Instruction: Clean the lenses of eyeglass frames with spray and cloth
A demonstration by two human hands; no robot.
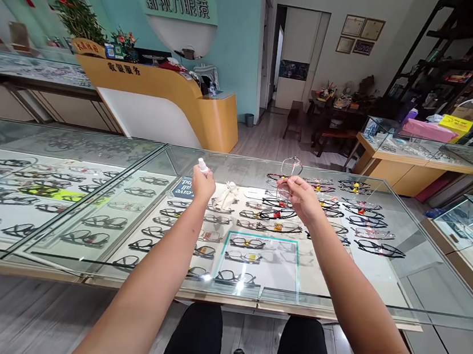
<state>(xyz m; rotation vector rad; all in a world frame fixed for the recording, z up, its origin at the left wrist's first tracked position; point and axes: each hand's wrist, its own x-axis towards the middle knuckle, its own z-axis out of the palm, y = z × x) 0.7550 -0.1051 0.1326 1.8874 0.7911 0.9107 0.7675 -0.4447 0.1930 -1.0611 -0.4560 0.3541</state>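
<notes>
My left hand (pixel 203 183) is closed around a small white spray bottle (pixel 202 165), its nozzle pointing up above the fingers. My right hand (pixel 304 198) pinches a thin-framed pair of glasses (pixel 292 166), held upright above the glass counter with one round lens above the fingers and the other lower, at the fingertips. A crumpled beige cloth (pixel 226 196) lies between the hands, beyond my left forearm. Rows of glasses (pixel 247 242) sit inside the display case under the glass top.
The glass display counter (pixel 248 294) spans the view in front of my knees. Beyond it stand a wooden reception desk (pixel 220 120), a small bin (pixel 249 120) and a dark bench (pixel 295 118). More display cases (pixel 420 159) stand at the right.
</notes>
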